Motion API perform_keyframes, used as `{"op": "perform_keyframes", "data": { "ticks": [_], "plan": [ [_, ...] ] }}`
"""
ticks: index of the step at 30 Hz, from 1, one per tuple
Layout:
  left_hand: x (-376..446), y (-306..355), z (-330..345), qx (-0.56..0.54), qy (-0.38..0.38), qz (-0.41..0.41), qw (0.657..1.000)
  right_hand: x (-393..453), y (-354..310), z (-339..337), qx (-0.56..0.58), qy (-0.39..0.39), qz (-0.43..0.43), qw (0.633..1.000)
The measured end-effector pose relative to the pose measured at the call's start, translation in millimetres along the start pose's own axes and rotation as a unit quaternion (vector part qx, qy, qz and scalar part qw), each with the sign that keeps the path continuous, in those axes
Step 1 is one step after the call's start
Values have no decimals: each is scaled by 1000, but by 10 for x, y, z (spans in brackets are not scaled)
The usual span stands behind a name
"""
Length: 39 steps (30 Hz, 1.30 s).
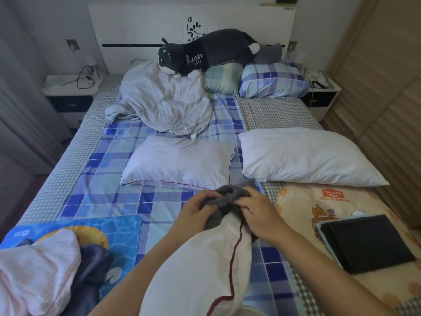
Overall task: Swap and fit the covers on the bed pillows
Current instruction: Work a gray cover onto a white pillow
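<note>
A bare white pillow with a dark red piped seam lies lengthwise toward me between my forearms. Its far end is wrapped in a bunched grey cover. My left hand grips the cover's left side and my right hand grips its right side, both with curled fingers. Two more bare white pillows lie on the bed beyond: one in the middle and one to the right.
A crumpled grey duvet, a dark plush dog and two plaid pillows sit by the headboard. A folded dark cloth lies at right, pink and navy fabric at lower left. Nightstands flank the bed.
</note>
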<state>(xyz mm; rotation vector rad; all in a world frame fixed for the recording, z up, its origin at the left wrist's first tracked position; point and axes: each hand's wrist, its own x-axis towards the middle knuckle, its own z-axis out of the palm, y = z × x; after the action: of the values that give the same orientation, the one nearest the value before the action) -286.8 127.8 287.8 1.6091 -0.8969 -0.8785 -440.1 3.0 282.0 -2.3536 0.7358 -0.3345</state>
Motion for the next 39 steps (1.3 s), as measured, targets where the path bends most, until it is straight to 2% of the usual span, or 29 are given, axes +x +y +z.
{"op": "perform_keyframes", "data": {
  "ticks": [3,4,7,9,11,13,15,18,20,22,24,25,28,30,35,37,39],
  "plan": [
    [10,-29,4,137,-64,65,986,12,23,71,-59,111,12,992],
    [12,-18,9,162,-61,82,981,8,13,105,-88,113,10,990],
    [-34,-41,34,179,-25,167,969,-31,13,140,-145,46,34,988],
    [-74,-153,36,244,-36,226,942,-20,70,127,-114,46,79,989],
    [-65,-257,22,315,-47,219,922,-20,75,87,-42,42,96,994],
    [-49,-266,-9,374,-29,201,905,-25,67,50,-26,34,36,998],
    [-47,-244,-19,362,-1,216,907,-69,26,21,-40,25,-25,999],
    [-107,-137,17,139,40,139,980,-118,-102,10,-43,-17,-22,999],
    [-111,-125,57,33,67,100,992,-160,-205,78,-13,-14,-29,999],
    [-123,-110,61,-6,70,88,994,-217,-294,104,59,-7,-16,998],
    [-143,-73,54,26,56,107,992,-240,-282,93,82,10,-15,996],
    [-144,-78,47,80,47,124,988,-231,-254,71,65,31,-16,997],
    [-96,-122,53,275,-10,141,951,-171,-184,-17,18,85,-25,996],
    [-57,-137,26,335,6,168,927,-157,-196,-46,31,70,-31,997],
    [-90,-159,-53,372,36,195,907,-194,-319,-74,86,-111,11,990],
    [-78,-175,-81,369,35,181,911,-167,-272,-41,43,-88,-2,995],
    [-51,-158,-97,337,13,162,927,-117,-221,-41,-13,-17,-17,1000]
  ]
}}
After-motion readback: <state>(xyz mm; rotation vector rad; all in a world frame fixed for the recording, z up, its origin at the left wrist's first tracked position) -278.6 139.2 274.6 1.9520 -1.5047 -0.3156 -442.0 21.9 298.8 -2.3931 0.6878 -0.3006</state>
